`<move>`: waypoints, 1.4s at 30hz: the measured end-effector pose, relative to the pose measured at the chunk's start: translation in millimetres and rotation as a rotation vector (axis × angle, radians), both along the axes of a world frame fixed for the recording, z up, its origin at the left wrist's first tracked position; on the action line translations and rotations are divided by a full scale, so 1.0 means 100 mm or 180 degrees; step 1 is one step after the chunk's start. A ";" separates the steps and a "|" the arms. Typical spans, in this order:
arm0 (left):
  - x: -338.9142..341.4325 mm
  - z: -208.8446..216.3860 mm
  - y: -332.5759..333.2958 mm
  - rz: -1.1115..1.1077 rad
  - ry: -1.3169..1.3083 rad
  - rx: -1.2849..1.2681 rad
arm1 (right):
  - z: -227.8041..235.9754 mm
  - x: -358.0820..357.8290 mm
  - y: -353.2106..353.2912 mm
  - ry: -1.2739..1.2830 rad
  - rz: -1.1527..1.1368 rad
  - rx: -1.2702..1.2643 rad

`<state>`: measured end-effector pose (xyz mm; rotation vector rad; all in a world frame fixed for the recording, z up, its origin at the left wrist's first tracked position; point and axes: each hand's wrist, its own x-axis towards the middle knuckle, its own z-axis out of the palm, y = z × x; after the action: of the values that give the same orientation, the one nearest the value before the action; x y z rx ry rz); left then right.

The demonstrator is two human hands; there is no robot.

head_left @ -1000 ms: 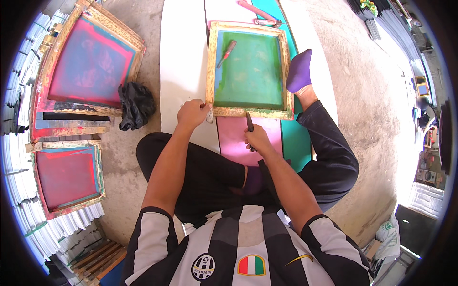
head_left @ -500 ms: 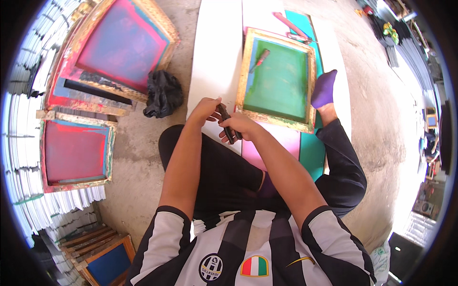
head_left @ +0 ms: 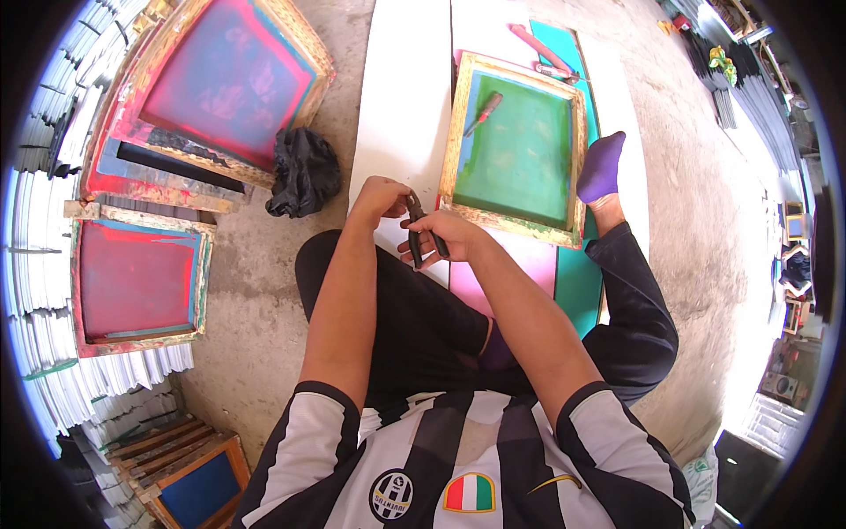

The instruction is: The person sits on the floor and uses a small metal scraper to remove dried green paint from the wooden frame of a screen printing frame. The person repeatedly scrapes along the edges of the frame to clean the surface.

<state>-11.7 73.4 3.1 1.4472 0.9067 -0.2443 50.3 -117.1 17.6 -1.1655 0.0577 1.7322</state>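
Observation:
Dark-handled pliers (head_left: pixel 416 250) are in my right hand (head_left: pixel 451 231), in front of my crossed leg. Their handles stand apart and their jaws point away from me, up to the fingers of my left hand (head_left: pixel 382 199). That hand is closed in a pinch at the jaws; whatever it holds is too small to tell. Just beyond my hands lies a wooden-framed screen (head_left: pixel 448 167) with green mesh. On the mesh rests a screwdriver (head_left: pixel 485 113) with a red and dark handle.
A hammer (head_left: pixel 539 48) with a pinkish handle lies past the frame on the teal board (head_left: pixel 577 304). My sock-covered foot (head_left: pixel 601 167) touches the frame's right side. At left are a black plastic bag (head_left: pixel 304 172), a red screen (head_left: pixel 141 278) and larger leaning screens (head_left: pixel 233 79).
The pliers have tilted slightly and their handles have spread wider apart. My left hand has shifted a little; both hands stay close together at the tool.

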 end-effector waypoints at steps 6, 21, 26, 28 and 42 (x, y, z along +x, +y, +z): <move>-0.06 -0.04 0.03 -0.0880 0.0023 0.1087 | 0.01 -0.04 0.10 -0.0628 0.0245 -0.0468; -0.04 -0.14 -0.06 -0.0867 0.0359 0.2158 | 0.10 0.00 -0.68 -0.1801 0.0372 -0.0439; 0.10 -0.07 -0.26 -0.1220 0.0309 0.2037 | 0.01 0.36 -1.51 -0.2081 0.0775 -0.0963; 0.10 -0.09 -0.29 -0.1290 0.0274 0.2133 | 0.09 0.47 -1.67 -0.2199 0.0806 -0.1175; 0.14 -0.10 -0.33 -0.1409 0.0190 0.2053 | 0.15 0.86 -1.56 -0.2280 0.1775 -0.1582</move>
<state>2.0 40.0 -6.7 2.2523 0.7305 -0.3412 136.3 -272.6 32.8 -2.2851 -0.3164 1.6945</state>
